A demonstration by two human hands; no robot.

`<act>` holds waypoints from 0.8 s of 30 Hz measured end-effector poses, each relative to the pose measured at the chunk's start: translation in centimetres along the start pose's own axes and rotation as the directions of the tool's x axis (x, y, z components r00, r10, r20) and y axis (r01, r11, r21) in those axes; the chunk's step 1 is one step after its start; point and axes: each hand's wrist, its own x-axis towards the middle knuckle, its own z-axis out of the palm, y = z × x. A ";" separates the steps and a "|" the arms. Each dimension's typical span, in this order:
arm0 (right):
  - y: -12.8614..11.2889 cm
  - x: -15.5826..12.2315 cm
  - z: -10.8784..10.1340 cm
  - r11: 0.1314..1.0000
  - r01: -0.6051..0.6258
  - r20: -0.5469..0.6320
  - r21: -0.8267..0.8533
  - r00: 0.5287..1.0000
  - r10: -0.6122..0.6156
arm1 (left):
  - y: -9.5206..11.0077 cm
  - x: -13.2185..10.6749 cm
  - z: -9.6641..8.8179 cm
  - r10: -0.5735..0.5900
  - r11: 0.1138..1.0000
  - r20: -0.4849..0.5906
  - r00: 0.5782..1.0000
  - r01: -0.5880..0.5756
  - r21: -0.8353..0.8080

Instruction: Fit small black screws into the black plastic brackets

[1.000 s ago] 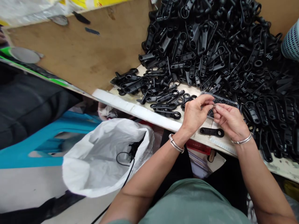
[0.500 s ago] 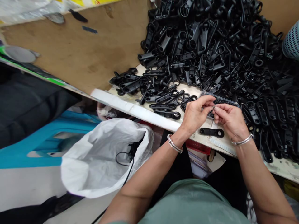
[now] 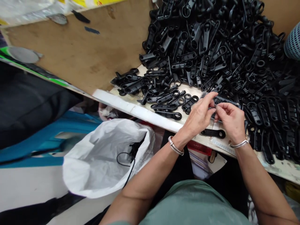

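Observation:
My left hand (image 3: 200,116) and my right hand (image 3: 231,120) meet fingertip to fingertip over a small clear tray (image 3: 225,101) filled with tiny black parts. Both hands pinch something very small between thumb and fingers; I cannot make out what it is. A single black plastic lever (image 3: 213,133) lies flat on the table just below the hands. Each wrist wears a silver bangle. A big heap of the same black levers (image 3: 222,47) covers the table beyond the hands.
A wooden board (image 3: 89,53) rises at the table's left. A white foam strip (image 3: 138,111) lines the near table edge. Below it stands an open white sack (image 3: 103,159) with a black cable. A blue perforated basket (image 3: 292,43) sits far right.
Both hands have shifted slightly right and up over the tray, and the left fingers have stretched forward a little. The pinch between them persists.

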 end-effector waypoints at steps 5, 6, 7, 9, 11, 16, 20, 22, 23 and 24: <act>-1.1 0.6 -0.6 0.936 -0.248 0.192 0.251 0.960 0.203 | -0.2 0.2 -0.3 0.032 0.999 -0.107 0.994 -0.033 -0.005; -1.2 0.6 -0.7 0.920 -0.285 0.232 0.269 0.946 0.225 | -0.2 0.3 -0.3 0.043 0.999 -0.110 0.993 -0.045 -0.012; -1.3 0.6 -0.8 0.905 -0.318 0.271 0.283 0.932 0.242 | -0.2 0.3 -0.4 0.057 0.998 -0.101 0.993 -0.060 -0.023; -1.3 0.6 -1.0 0.876 -0.374 0.340 0.303 0.901 0.267 | -0.2 0.4 -0.5 0.082 0.996 -0.078 0.994 -0.085 -0.035; -1.2 0.7 -1.1 0.855 -0.409 0.373 0.320 0.884 0.283 | -0.2 0.4 -0.5 0.094 0.996 -0.079 0.992 -0.094 -0.007; -1.1 0.6 -1.1 0.874 -0.367 0.327 0.319 0.908 0.261 | -0.2 0.1 -0.3 0.192 0.972 -0.116 0.975 -0.172 0.161; -1.1 0.4 -1.0 0.902 -0.312 0.279 0.297 0.932 0.231 | -0.1 -0.1 -0.2 0.247 0.942 -0.097 0.964 -0.216 0.256; -1.0 0.3 -0.9 0.912 -0.297 0.261 0.282 0.939 0.225 | 0.0 -0.1 -0.2 0.229 0.950 -0.085 0.970 -0.204 0.235; -0.9 0.4 -1.0 0.922 -0.280 0.249 0.268 0.944 0.214 | 0.0 -0.1 -0.3 0.209 0.959 -0.075 0.975 -0.189 0.211; -0.8 0.4 -1.0 0.935 -0.256 0.238 0.245 0.951 0.198 | 0.0 -0.1 -0.3 0.178 0.970 -0.063 0.982 -0.164 0.180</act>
